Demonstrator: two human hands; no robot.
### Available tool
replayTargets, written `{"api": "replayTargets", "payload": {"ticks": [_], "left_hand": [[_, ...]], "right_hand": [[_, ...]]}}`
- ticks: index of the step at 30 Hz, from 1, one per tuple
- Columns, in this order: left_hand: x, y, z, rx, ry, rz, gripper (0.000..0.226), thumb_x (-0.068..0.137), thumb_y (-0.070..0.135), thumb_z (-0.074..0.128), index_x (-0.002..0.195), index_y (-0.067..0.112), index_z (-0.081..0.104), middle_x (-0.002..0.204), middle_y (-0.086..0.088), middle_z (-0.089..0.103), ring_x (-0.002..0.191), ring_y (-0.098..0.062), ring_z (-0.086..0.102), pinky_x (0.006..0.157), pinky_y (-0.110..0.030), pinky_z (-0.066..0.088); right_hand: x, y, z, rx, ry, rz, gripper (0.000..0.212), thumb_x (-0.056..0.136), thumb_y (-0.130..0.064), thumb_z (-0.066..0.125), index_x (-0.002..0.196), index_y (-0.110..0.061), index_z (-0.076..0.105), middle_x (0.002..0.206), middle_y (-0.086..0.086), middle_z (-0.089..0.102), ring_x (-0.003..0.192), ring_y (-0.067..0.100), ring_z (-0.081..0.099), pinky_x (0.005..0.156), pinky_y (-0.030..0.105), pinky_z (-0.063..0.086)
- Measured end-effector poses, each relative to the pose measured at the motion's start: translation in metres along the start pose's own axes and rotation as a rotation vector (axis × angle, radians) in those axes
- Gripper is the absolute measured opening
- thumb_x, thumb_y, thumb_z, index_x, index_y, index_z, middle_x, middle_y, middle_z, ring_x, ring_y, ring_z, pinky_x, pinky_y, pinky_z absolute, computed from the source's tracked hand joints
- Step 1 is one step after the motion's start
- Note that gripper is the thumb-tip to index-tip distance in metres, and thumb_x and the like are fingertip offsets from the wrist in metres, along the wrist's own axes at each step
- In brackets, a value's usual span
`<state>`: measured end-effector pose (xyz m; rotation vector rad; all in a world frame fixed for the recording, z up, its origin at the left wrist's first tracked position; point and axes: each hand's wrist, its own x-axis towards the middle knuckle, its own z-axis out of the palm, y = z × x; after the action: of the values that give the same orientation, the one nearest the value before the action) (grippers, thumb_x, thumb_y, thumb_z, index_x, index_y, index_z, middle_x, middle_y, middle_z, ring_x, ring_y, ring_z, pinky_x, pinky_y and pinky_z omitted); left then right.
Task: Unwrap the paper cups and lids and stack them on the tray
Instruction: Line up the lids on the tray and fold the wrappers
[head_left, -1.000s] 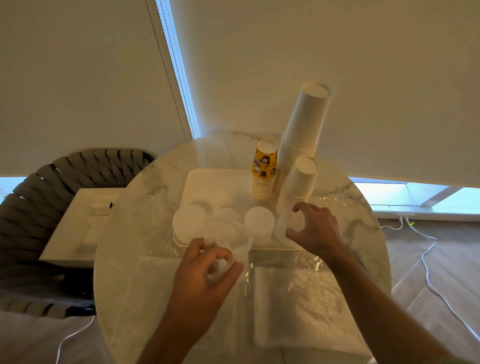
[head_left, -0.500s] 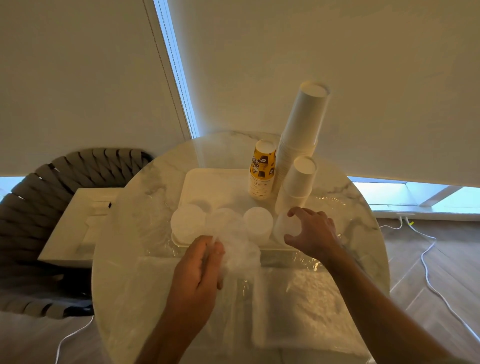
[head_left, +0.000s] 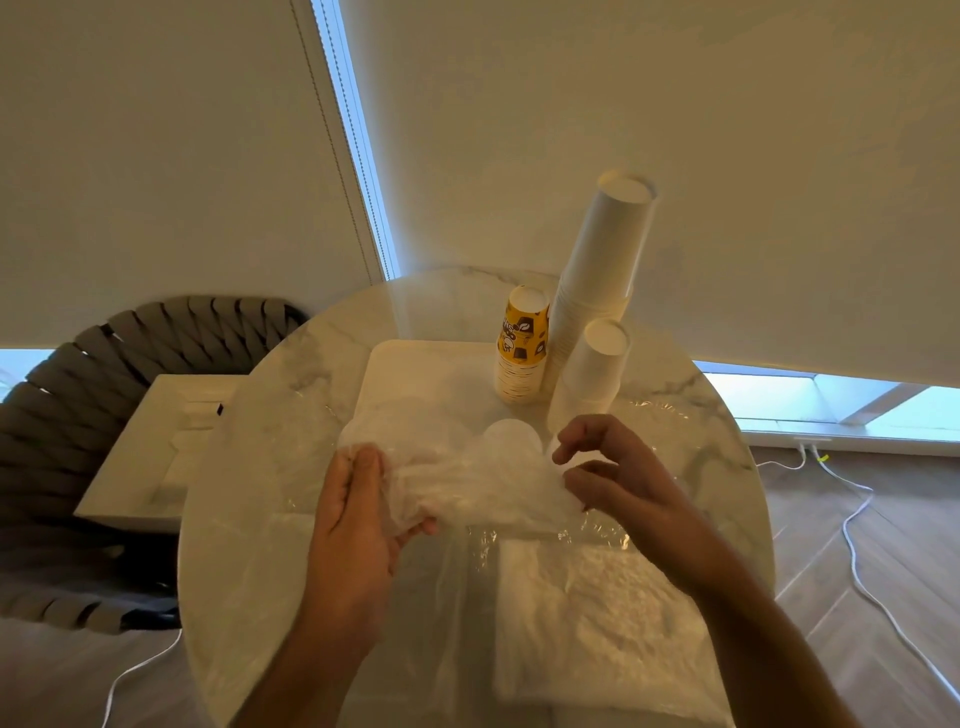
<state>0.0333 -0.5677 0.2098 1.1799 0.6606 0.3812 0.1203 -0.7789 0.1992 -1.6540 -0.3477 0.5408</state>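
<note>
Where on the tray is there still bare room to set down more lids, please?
The tray's far left part, left of the yellow cups, looks free. Its right side is crowded by the yellow cups and white cup stacks. The near edge is covered by the plastic wrap stretched between left hand and right hand.

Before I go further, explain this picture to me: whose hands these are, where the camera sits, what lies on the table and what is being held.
No machine here: a person works with bare hands, filmed by a camera on their head looking down. The left hand grips one end of a clear plastic wrapper; the right hand pinches the other end. Behind it, on a round marble table, a white tray carries a tall white cup stack, a short white cup stack, a yellow cup stack and a white lid. A napkin pack lies nearer.
</note>
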Motion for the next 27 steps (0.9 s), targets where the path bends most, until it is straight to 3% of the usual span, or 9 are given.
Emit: {"api": "replayTargets", "payload": {"ticks": [5,9,13,16,19,21,23,25,27], "left_hand": [[0.007,0.001,0.005,-0.112,0.040,-0.052,0.020,0.105,0.018,0.041,0.100,0.026,0.058,0.078,0.022,0.073,0.072,-0.002,0.072,0.055,-0.028,0.060],[0.007,0.002,0.013,-0.125,0.027,-0.087,0.018,0.105,0.020,0.043,0.096,0.020,0.059,0.080,0.014,0.073,0.072,-0.006,0.072,0.057,-0.029,0.061],[0.009,-0.001,0.009,-0.023,0.048,-0.107,0.020,0.104,0.027,0.047,0.101,0.017,0.063,0.103,-0.002,0.070,0.089,-0.022,0.069,0.061,-0.036,0.060],[0.012,0.000,0.004,0.106,0.083,-0.053,0.025,0.101,0.028,0.051,0.082,0.016,0.060,0.090,0.000,0.068,0.088,-0.020,0.062,0.070,-0.037,0.053],[0.015,0.008,-0.006,0.202,0.138,0.049,0.035,0.098,0.019,0.052,0.064,0.016,0.050,0.072,0.010,0.058,0.083,-0.017,0.054,0.071,-0.031,0.042],[0.020,0.013,-0.014,0.289,0.102,0.121,0.030,0.104,0.014,0.044,0.081,0.012,0.064,0.077,0.013,0.063,0.088,-0.010,0.060,0.079,-0.027,0.045],[0.023,0.019,-0.018,0.207,0.016,0.115,0.031,0.106,0.026,0.040,0.108,0.016,0.070,0.095,0.013,0.070,0.101,-0.003,0.064,0.094,-0.032,0.047],[0.023,0.027,-0.013,-0.010,-0.116,0.021,0.045,0.098,0.045,0.045,0.104,0.009,0.071,0.119,-0.002,0.071,0.117,-0.017,0.063,0.102,-0.041,0.044],[0.023,0.032,-0.004,-0.061,-0.216,-0.021,0.055,0.086,0.053,0.050,0.097,0.004,0.072,0.119,-0.013,0.070,0.116,-0.023,0.064,0.099,-0.043,0.046]], "right_hand": [[-0.010,0.000,0.000,-0.024,-0.016,-0.119,0.059,0.071,-0.031,0.088,0.120,-0.025,0.056,0.117,-0.001,0.062,0.094,0.029,0.068,0.080,0.040,0.060],[-0.007,-0.006,0.009,-0.070,0.130,-0.243,0.022,0.081,-0.020,0.081,0.099,-0.024,0.069,0.096,-0.006,0.071,0.083,0.014,0.069,0.074,0.024,0.055],[0.000,-0.017,0.001,0.063,0.254,-0.294,0.010,0.078,-0.024,0.076,0.085,-0.020,0.071,0.088,0.002,0.073,0.083,0.017,0.068,0.077,0.028,0.056],[0.008,-0.023,-0.009,0.262,0.334,-0.291,0.014,0.078,-0.019,0.072,0.085,-0.010,0.064,0.089,0.004,0.074,0.085,0.016,0.068,0.078,0.027,0.056],[0.016,-0.025,-0.021,0.370,0.419,-0.263,0.011,0.088,-0.009,0.069,0.085,-0.016,0.060,0.078,0.005,0.070,0.075,0.018,0.065,0.074,0.029,0.055],[0.020,-0.027,-0.027,0.417,0.466,-0.227,0.019,0.092,0.000,0.065,0.092,-0.016,0.055,0.075,0.006,0.071,0.069,0.017,0.066,0.070,0.026,0.056],[0.024,-0.029,-0.029,0.428,0.509,-0.223,0.023,0.093,0.002,0.064,0.092,-0.017,0.051,0.075,0.008,0.071,0.066,0.017,0.064,0.068,0.025,0.056],[0.029,-0.028,-0.027,0.371,0.515,-0.251,0.025,0.094,0.003,0.063,0.083,-0.019,0.056,0.074,0.007,0.066,0.066,0.016,0.061,0.069,0.028,0.055],[0.032,-0.030,-0.023,0.303,0.474,-0.280,0.037,0.096,0.003,0.059,0.074,-0.025,0.066,0.075,0.002,0.065,0.071,0.014,0.059,0.072,0.028,0.053]]}}
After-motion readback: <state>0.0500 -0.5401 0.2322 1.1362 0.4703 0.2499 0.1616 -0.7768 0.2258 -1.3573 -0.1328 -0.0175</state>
